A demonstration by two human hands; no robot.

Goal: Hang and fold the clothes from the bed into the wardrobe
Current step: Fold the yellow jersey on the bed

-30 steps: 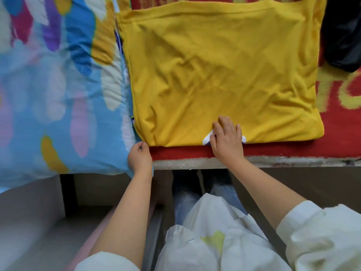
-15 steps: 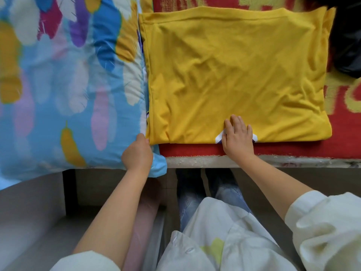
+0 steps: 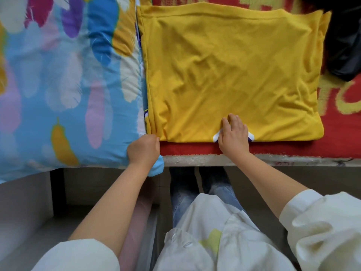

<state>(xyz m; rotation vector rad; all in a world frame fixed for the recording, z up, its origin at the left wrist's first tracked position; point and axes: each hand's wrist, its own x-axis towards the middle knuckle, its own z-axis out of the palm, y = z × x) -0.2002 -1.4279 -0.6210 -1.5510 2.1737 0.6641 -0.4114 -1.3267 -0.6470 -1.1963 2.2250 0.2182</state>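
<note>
The yellow T-shirt [image 3: 230,75] lies part-folded into a flat square on the red patterned bedspread [image 3: 343,132], its near edge along the bed's front. The left hand [image 3: 143,150] pinches the shirt's near left corner, fingers curled round the bunched cloth, right beside the feather-print pillow [image 3: 58,90]. The right hand [image 3: 233,136] presses down on the middle of the near edge, fingers fairly straight, over a white-and-purple collar trim [image 3: 216,136] peeking out. This is light, soft jersey: limp, creases easily, will sag if lifted by one point. Best taken by two corners or along a folded edge. A black garment [image 3: 345,45] waits at the far right, just beside the shirt.
</note>
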